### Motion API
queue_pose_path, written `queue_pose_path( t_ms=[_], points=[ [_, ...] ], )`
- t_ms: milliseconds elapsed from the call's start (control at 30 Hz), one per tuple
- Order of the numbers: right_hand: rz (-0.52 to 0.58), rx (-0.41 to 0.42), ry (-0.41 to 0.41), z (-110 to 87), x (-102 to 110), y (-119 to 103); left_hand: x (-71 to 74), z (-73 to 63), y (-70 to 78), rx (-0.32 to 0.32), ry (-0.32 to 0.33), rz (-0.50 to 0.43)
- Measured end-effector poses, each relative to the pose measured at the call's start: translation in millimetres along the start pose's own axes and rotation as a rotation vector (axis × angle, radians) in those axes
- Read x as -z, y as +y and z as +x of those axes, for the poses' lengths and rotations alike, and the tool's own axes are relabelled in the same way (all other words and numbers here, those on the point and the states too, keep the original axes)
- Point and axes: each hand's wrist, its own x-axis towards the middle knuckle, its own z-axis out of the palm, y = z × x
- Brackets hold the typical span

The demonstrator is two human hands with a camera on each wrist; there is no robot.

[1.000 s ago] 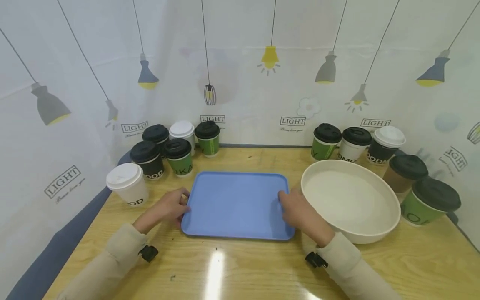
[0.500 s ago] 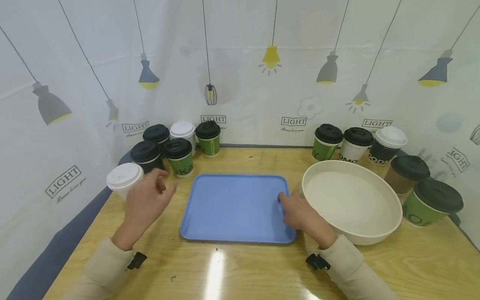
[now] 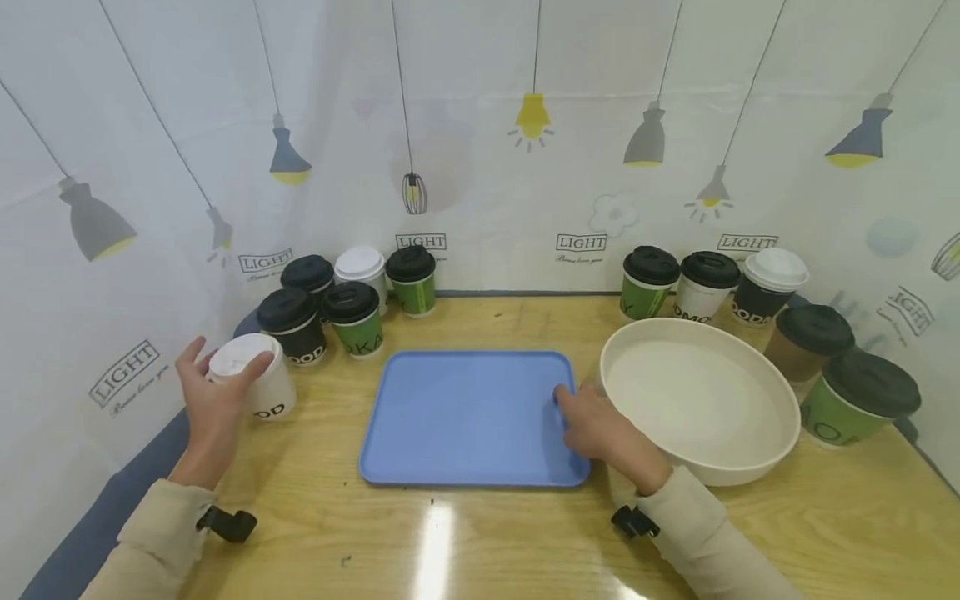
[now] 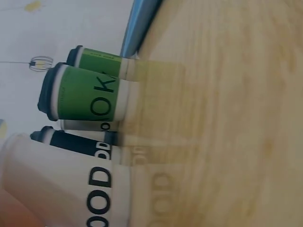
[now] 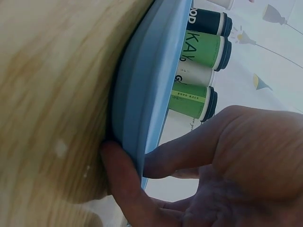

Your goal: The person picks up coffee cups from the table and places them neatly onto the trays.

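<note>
At the left end of the table, a white paper coffee cup (image 3: 272,390) with a white lid stands upright. My left hand (image 3: 213,404) wraps it, thumb on the right of the lid and fingers round the far left side; in the left wrist view the cup's wall (image 4: 61,175) fills the lower left. A blue rectangular tray (image 3: 472,417) lies flat in the middle. With thumb above and a finger below, my right hand (image 3: 600,425) pinches the tray's right rim, as the right wrist view shows at the tray's side (image 5: 137,94).
Behind the held cup stand several lidded paper cups, including a black one (image 3: 302,343) and a green one (image 3: 358,333). To the tray's right is a round cream basin (image 3: 697,458). More lidded cups, such as a green one (image 3: 832,417), line its far side.
My left hand has let go of the tray's left edge and moved left onto the white cup. The tray's far edge has dropped slightly toward me; my right hand stays on its rim.
</note>
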Motion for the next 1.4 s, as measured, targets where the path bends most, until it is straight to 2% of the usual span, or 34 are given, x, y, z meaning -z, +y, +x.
queue_pose_path(
  t_ms=[133,367,500,600,767,967,1200,1400],
  points=[
    [-0.004,0.000,0.000,-0.4,0.2,0.1,-3.3,4.9,-9.6,-0.007,-0.008,0.015],
    [0.008,-0.007,-0.007,-1.1,0.8,0.6,-9.7,7.7,-16.8,0.001,0.022,0.018],
    [0.053,-0.048,-0.022,-1.0,0.4,0.4,-12.2,3.6,-16.3,0.014,0.041,0.025],
    [0.046,-0.061,-0.027,0.2,-0.1,0.4,-15.8,-4.7,-15.2,-0.001,0.032,0.021],
    [-0.013,-0.053,-0.035,1.9,-1.7,-0.3,-29.8,-23.9,-5.7,-0.040,-0.043,-0.007],
    [-0.009,-0.072,-0.041,2.3,-1.9,-1.2,-57.2,-40.8,7.8,-0.094,-0.148,-0.099],
    [0.012,-0.065,-0.061,2.9,-1.3,-0.3,-91.6,-48.7,15.7,-0.160,-0.270,-0.166],
    [0.017,-0.073,-0.067,3.3,-1.3,-0.4,-119.2,-48.9,21.0,-0.166,-0.345,-0.194]
  ],
)
